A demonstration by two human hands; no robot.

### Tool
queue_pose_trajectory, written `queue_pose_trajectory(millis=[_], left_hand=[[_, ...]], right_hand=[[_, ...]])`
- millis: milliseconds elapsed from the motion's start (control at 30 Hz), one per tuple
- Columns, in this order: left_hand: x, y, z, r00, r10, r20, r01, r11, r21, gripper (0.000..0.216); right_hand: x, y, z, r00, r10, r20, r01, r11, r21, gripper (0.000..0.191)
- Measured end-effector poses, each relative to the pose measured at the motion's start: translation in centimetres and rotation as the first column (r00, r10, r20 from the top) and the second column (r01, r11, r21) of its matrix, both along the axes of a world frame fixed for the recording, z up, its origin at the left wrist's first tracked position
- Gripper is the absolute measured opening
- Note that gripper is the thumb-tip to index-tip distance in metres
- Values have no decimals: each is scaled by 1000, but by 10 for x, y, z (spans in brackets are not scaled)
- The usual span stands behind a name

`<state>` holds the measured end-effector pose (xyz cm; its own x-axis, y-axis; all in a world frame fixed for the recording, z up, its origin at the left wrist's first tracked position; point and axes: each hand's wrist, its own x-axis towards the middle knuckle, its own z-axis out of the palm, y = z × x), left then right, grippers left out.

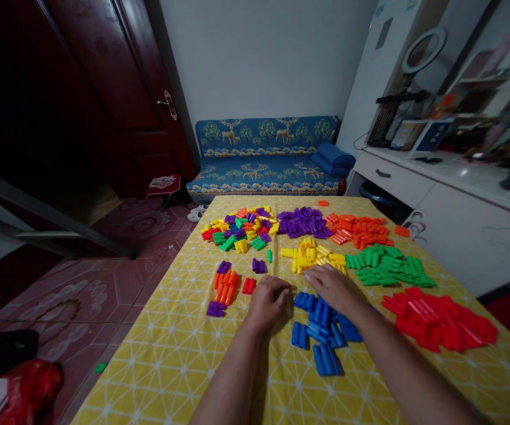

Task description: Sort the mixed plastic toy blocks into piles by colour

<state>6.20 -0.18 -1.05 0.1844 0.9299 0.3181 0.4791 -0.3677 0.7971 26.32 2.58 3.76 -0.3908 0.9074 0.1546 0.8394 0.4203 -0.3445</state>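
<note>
Currently, left hand (269, 300) curled, grip unclear, right hand (332, 286) flat, released, on glossy blue plastic pegs (321, 330), yellow pile (310, 255) beyond.

We've got both hands down on the yellow patterned tablecloth (170, 354): left hand (267, 302) curled beside the blue plastic pegs pile (321, 330), right hand (332, 286) resting flat across it.
</note>
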Motion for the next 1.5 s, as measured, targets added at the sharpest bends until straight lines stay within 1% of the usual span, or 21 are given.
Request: queue_pose_trajectory(millis=[67, 133, 200, 233, 300, 333, 400, 500, 600, 700, 767, 867, 933, 1033, 1067, 1167, 1233, 1300, 1367, 1433, 1500], left_hand=[[0, 0, -1, 1000, -3, 0, 3, 1000, -3, 19], [0, 0, -2, 1000, 1, -8, -1, 1000, -4, 19], [0, 0, -3, 1000, 9, -16, -9, 1000, -3, 20], [0, 0, -3, 1000, 13, -20, -13, 1000, -4, 20], [0, 0, -3, 1000, 16, -27, -17, 1000, -7, 20], [0, 0, -2, 999, 17, -30, -17, 1000, -9, 20], [0, 0, -1, 999, 14, -34, -15, 1000, -13, 21], [0, 0, 1, 999, 6, -36, -7, 1000, -22, 21], [0, 0, 1, 999, 7, -36, -8, 1000, -24, 21], [0, 0, 0, 1000, 8, -27, -9, 1000, -23, 23], [-1, 0, -1, 1000, 8, -20, -9, 1000, -22, 23], [-1, 0, -1, 1000, 7, -20, -7, 1000, -9, 22], [-1, 0, -1, 1000, 7, -23, -7, 1000, -4, 22], [0, -1, 0, 1000, 11, -20, -11, 1000, -1, 21], [0, -1, 1, 1000, 11, -16, -11, 1000, 2, 21], [-1, -3, 2, 999, 45, 10, -46, 998, 52, 20], [-3, -3, 3, 991, 117, 58, -124, 983, 138, 21], [-7, -2, 4, 965, 223, 135, -249, 942, 224, 26], [-10, 0, 4, 939, 304, 161, -337, 908, 251, 35], [-13, 2, 4, 935, 345, 81, -355, 906, 230, 45], [-14, 4, 2, 937, 342, -77, -321, 926, 200, 48]], right_hand=[[6, 2, -2, 997, -64, -39, 65, 998, 21, 28], [20, 4, -6, 971, -231, -62, 235, 971, 52, 25], [38, 8, -11, 914, -405, -30, 406, 910, 80, 38], [47, 11, -14, 889, -458, 5, 456, 886, 87, 48], [62, 18, -20, 869, -489, 80, 484, 872, 70, 62], [67, 23, -22, 869, -484, 105, 481, 875, 52, 64], [72, 32, -26, 879, -461, 122, 462, 887, 23, 60], [67, 45, -31, 886, -454, 90, 455, 890, 13, 53], [57, 55, -33, 892, -451, -20, 452, 892, 11, 52], [49, 55, -32, 898, -422, -124, 425, 905, -2, 57], [44, 46, -30, 896, -402, -188, 412, 911, 13, 57], [29, 20, -23, 901, -339, -271, 375, 922, 93, 39], [15, -2, -20, 935, -229, -273, 266, 958, 110, 25], [-8, -26, -19, 973, -37, -226, 44, 999, 27, 17], [-14, -30, -19, 981, -11, -195, 10, 1000, -3, 16], [-33, -33, -19, 992, -54, -116, 53, 999, -7, 18], [-48, -34, -18, 982, -86, -171, 94, 995, 42, 21], [-66, -38, -19, 950, -51, -309, 78, 994, 78, 27], [-86, -45, -23, 884, -1, -468, 53, 994, 96, 35], [-102, -54, -30, 816, 14, -578, 53, 994, 98, 47], [-110, -61, -39, 776, -7, -630, 74, 994, 80, 53]])
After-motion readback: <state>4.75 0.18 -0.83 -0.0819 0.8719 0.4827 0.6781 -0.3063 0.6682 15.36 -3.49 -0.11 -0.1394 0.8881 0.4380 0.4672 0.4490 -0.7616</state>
